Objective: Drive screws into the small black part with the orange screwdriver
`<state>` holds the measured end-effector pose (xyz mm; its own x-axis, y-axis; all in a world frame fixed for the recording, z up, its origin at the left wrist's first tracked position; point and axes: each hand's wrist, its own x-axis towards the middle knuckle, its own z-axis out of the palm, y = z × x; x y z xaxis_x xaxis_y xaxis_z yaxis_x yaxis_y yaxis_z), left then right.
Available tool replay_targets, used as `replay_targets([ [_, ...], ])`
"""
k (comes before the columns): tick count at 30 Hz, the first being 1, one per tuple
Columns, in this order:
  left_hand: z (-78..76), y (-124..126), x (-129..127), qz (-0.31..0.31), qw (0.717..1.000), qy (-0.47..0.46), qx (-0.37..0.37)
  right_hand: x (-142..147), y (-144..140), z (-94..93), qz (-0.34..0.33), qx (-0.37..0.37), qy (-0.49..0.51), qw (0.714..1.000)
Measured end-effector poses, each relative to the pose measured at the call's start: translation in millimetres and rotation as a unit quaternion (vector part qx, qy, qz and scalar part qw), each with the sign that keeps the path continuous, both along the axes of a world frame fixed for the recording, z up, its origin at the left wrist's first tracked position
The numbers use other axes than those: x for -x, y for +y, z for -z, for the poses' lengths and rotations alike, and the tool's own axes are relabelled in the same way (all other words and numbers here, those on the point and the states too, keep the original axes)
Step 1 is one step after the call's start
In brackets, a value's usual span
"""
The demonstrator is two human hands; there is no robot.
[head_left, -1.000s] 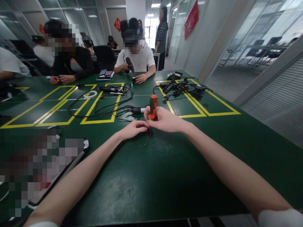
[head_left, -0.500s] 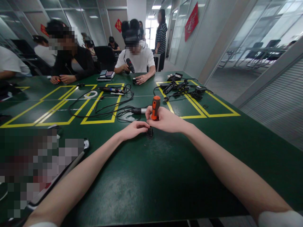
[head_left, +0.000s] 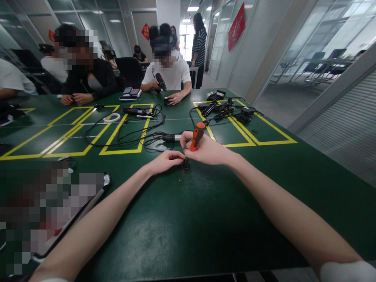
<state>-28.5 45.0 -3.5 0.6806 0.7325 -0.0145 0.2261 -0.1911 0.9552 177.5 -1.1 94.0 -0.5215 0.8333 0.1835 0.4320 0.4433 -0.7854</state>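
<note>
On the green table [head_left: 176, 219], small dark part [head_left: 185, 166] sits between and just below the hands. Right hand [head_left: 207, 149] has fingers closed around the orange-and-grey screwdriver [head_left: 197, 136], handle top leaning right; can't see if the tip is seated. Left hand [head_left: 164, 161] has curled fingers, tips at the part's upper edge; can't tell if they're pinching it. Black cables [head_left: 243, 116] lie beyond.

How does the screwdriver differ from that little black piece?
The screwdriver shows orange and dark grey; the black piece shows no orange. The screwdriver leans in the right hand; the black piece sits on the table by the left hand. Both have dark surfaces.
</note>
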Motion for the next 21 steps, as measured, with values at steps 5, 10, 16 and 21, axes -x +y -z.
replay_targets([
  [5,-0.3,-0.3,0.0,-0.001,1.000,0.001,0.001,-1.3,-0.1,-3.6,-0.006,0.001,0.008,1.000],
  [10,-0.7,0.0,0.2,-0.004,1.000,0.004,-0.002,-0.4,1.5,-4.8,-0.006,0.007,0.002,1.000],
  [16,-0.8,0.2,-0.4,-0.001,1.000,0.005,0.003,0.3,0.2,-5.6,0.003,-0.011,-0.005,1.000],
  [21,-0.9,-0.5,-0.5,-0.001,1.000,0.004,0.005,-1.0,0.9,-6.9,-0.015,-0.007,0.005,1.000],
])
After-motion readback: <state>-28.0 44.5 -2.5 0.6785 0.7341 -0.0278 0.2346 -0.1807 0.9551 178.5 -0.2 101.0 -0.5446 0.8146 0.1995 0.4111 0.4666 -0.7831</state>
